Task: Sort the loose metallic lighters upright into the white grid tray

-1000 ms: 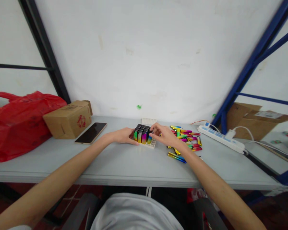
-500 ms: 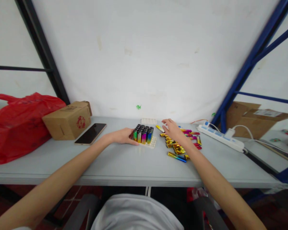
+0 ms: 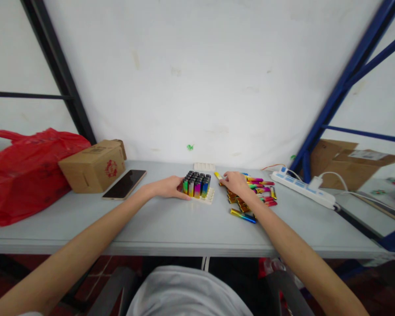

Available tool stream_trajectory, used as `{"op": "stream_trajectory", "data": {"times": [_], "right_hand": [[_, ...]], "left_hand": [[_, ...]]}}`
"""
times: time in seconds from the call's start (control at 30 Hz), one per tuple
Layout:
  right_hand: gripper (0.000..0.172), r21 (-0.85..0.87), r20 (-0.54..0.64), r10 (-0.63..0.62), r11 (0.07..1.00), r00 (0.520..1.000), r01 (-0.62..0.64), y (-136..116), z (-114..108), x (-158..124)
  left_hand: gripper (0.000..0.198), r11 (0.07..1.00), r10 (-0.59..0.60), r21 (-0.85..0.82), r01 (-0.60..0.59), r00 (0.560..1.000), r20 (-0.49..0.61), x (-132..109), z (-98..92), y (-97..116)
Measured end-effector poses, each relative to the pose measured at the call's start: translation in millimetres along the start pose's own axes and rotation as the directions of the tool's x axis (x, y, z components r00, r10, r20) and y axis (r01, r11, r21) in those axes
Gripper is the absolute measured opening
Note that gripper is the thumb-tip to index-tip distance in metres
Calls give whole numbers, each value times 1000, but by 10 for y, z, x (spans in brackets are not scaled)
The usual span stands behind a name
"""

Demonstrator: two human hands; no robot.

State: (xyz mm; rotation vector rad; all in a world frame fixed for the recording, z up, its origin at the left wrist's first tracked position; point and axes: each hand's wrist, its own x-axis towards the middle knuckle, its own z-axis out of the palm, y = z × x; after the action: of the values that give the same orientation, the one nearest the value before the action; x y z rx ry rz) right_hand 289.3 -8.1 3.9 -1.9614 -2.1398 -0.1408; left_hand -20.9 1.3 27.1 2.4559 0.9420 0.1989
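Many lighters with black tops and shiny coloured bodies (image 3: 196, 184) stand upright in rows in a white slotted tray (image 3: 208, 199). My left hand (image 3: 173, 188) grips the tray's left side, its thumb along the front edge and the other fingers partly hidden behind the lighters. To the right, my right hand (image 3: 236, 181) reaches down over a loose pile of lighters (image 3: 245, 204). Its fingers are bent together at a yellow lighter (image 3: 217, 175), which sticks out past the fingertips. A gold-and-blue lighter (image 3: 242, 215) lies at the pile's near edge.
A second white tray (image 3: 204, 166) lies near the wall. On the left are a phone (image 3: 125, 184), a cardboard box (image 3: 94, 169) and a red plastic bag (image 3: 29, 175). A power strip (image 3: 303, 189) with cables lies at the right, before an opened carton (image 3: 344, 166).
My right hand has come down onto the lighter pile, and its fingers have drawn together at the yellow lighter. My left hand and the tray have stayed put.
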Motion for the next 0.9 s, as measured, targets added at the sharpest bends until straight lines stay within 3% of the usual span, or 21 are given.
{"op": "stream_trajectory", "data": {"times": [0.37, 0.63, 0.9], "right_hand": [[33, 113, 73, 147, 981, 986, -155, 20, 10, 104], [23, 133, 101, 138, 980, 985, -151, 54, -6, 111], [19, 150, 4, 76, 986, 997, -76, 67, 72, 67]], "left_hand": [[57, 999, -38, 1, 38, 999, -9, -8, 0, 6], [56, 999, -35, 33, 35, 999, -1, -2, -6, 38], [56, 996, -46, 74, 45, 999, 1, 7, -4, 23]]}}
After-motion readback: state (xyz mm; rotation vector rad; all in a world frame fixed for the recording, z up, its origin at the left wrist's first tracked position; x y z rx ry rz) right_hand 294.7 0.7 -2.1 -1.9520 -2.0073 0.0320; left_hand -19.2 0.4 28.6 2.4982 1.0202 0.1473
